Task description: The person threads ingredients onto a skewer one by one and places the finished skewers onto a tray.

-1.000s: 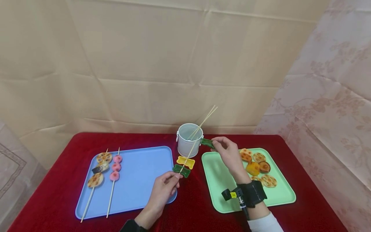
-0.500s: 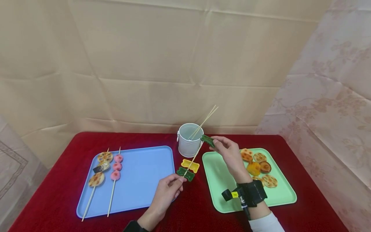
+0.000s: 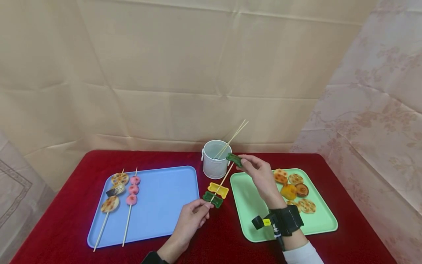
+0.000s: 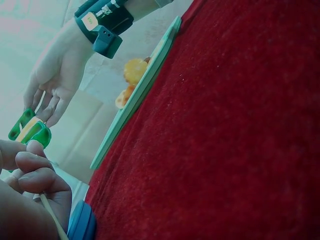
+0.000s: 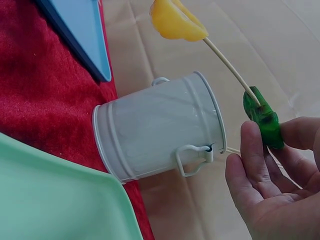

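My left hand (image 3: 190, 220) pinches a thin wooden skewer (image 3: 226, 175) just below a green bow-shaped piece (image 3: 217, 202). Above that piece, a yellow bow-shaped piece (image 3: 223, 191) is threaded on the same stick. Between thumb and fingers, my right hand (image 3: 261, 176) holds another green piece (image 3: 233, 159) by one end. In the right wrist view the skewer's upper end meets the face of this held green piece (image 5: 265, 120). The left wrist view shows the skewer's lower part (image 4: 52, 215) leaving the left fist.
Behind the hands stands a white metal bucket (image 3: 215, 167) with a few bare skewers (image 3: 238, 130). On the left, a blue tray (image 3: 158, 212) bears two filled skewers. A green tray (image 3: 244, 220) at right bears several loose toy food pieces (image 3: 288, 192). Red cloth (image 3: 217, 242) covers the table.
My left hand has shifted right and slightly down with the loaded skewer, its tip now at the green piece. My right hand has stayed almost in place, tilting its green piece slightly.
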The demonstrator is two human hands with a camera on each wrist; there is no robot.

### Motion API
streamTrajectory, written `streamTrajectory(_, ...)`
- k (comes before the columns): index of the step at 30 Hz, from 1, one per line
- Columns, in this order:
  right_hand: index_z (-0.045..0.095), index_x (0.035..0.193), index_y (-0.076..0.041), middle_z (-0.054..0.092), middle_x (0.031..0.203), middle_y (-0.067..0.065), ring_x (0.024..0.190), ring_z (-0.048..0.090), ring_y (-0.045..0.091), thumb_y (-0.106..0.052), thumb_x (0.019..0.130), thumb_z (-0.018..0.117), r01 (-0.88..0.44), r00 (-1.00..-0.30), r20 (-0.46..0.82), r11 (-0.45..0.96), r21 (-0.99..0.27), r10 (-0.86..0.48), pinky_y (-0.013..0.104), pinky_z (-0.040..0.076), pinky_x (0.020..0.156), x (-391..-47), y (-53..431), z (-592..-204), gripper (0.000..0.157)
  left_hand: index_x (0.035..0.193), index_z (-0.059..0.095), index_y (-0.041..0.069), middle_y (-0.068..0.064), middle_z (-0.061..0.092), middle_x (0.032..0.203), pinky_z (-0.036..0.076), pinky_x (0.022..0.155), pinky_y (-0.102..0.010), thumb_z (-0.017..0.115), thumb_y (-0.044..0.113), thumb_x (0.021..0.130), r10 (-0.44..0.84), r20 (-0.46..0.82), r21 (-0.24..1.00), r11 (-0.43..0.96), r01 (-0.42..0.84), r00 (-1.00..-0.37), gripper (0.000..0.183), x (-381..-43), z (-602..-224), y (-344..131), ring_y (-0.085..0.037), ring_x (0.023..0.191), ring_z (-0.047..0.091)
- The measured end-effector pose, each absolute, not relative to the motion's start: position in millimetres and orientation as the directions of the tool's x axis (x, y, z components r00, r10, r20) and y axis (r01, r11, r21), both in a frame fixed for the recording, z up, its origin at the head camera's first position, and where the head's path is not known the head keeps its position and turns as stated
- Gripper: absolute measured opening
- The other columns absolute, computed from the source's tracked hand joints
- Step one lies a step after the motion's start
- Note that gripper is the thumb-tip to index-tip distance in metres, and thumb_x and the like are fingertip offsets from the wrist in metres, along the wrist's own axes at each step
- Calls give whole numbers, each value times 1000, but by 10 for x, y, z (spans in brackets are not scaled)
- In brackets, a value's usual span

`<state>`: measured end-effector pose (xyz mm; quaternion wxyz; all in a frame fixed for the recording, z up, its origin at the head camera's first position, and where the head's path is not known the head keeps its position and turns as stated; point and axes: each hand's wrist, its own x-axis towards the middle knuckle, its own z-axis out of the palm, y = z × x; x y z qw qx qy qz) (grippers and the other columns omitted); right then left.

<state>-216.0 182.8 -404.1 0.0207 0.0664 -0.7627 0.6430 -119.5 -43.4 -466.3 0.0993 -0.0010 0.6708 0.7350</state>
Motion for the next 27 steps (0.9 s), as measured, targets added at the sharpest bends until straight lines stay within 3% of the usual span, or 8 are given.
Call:
streamTrajectory(7,66,120,-8,69,105,9,94,66,22,-37,93,61,-166,-986,152,240,-956,-73,45,47,92,-2153,1824,-4041,40,102,66,-9,1,54,67,33,46,-15,60,18,94,150,-139,986,-68,-150,-979,29,-1185,-4658,-433,-3,52,41)
streamTrajectory(13,69,117,-11,70,102,5,93,66,25,-38,92,62,-204,-979,189,293,-934,-81,34,51,84,-2155,1811,-4053,37,101,66,-7,1,54,67,33,46,-15,60,19,94,143,-143,985,-73,-154,-979,28,-1180,-4651,-428,-3,53,41)
streamTrajectory(20,70,115,-10,70,101,5,92,64,28,-37,92,63,-241,-970,226,331,-912,-85,39,52,83,-2148,1815,-4046,36,103,65,-9,1,54,67,33,46,-16,60,20,94,146,-142,984,-84,-155,-979,31,-1173,-4660,-426,-3,53,41)
streamTrajectory(27,71,113,-12,70,98,3,87,64,24,-36,92,64,-249,-969,231,381,-890,-94,32,52,79,-2144,1829,-4022,33,104,66,-8,1,54,67,33,47,-16,59,21,94,146,-145,984,-84,-158,-979,31,-1176,-4665,-429,-4,54,42)
